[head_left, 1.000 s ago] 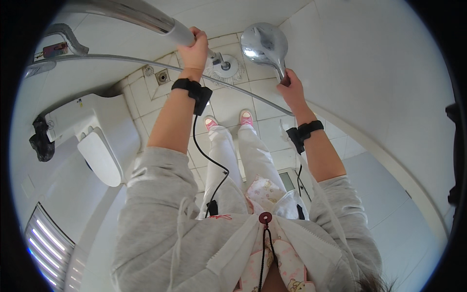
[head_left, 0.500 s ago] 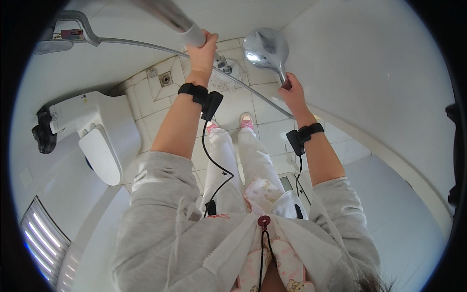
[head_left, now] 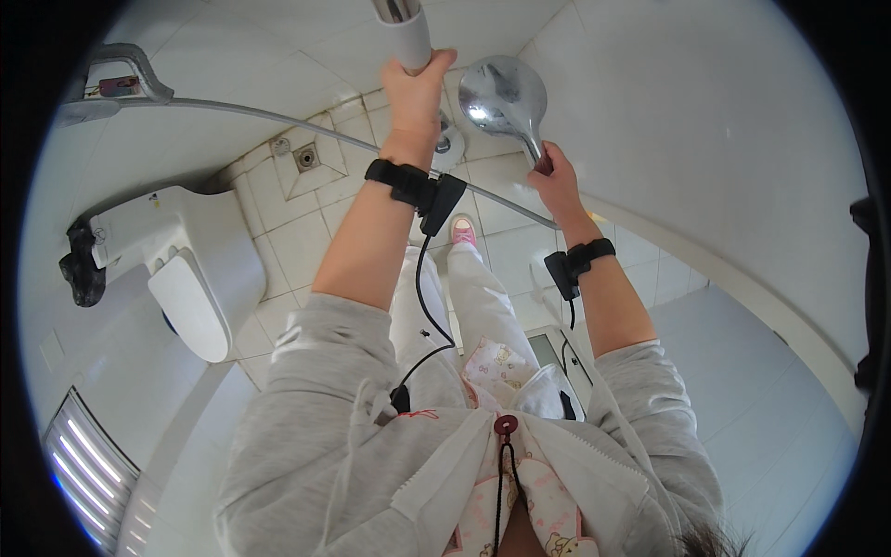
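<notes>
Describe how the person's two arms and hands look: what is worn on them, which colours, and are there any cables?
Both hands, left hand and right hand, are bare. Light grey sleeves are pushed up to about the elbows. Each wrist carries a black strap with a small black box: left wristband, right wristband. A thin black cable hangs from the left box toward the waist.

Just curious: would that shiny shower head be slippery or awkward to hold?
Probably slick: the shower head looks polished like chrome. Likely top-heavy, since the right hand grips only its thin handle. The hose sags in a curve, so it seems flexible.
</notes>
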`<state>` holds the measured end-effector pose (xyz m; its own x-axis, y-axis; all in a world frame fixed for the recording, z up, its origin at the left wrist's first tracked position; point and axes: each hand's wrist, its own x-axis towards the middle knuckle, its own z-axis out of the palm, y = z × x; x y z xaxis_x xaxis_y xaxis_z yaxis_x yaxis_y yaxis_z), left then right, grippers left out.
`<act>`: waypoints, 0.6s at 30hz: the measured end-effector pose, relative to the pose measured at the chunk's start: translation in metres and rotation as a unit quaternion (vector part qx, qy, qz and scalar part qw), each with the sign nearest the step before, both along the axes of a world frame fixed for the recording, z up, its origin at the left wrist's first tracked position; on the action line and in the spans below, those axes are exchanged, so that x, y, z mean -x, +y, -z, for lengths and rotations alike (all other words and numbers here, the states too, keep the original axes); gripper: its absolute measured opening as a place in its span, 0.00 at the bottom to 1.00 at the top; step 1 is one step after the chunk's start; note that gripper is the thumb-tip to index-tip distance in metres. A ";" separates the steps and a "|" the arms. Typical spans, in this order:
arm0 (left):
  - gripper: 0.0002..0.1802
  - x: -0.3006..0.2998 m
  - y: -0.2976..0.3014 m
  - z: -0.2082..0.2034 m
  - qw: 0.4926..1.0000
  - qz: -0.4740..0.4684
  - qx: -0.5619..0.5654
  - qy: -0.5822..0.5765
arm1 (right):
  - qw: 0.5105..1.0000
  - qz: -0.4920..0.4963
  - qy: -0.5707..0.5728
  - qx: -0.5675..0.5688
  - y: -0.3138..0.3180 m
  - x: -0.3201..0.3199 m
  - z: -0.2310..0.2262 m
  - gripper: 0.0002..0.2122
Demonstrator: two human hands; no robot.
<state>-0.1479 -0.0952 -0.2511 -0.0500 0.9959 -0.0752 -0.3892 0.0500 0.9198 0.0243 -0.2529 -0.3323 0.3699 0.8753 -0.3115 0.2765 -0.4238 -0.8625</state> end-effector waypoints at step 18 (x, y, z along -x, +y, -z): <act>0.09 -0.005 -0.026 0.065 0.980 0.077 -0.061 0.173 | 1.000 0.014 -0.014 0.020 -0.016 -0.023 0.016 0.21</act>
<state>-0.1430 -0.1208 -0.3163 0.1006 0.9941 0.0401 -0.0490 -0.0354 0.9982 0.0476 -0.2688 -0.3481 0.4027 0.8514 -0.3359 0.2876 -0.4662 -0.8366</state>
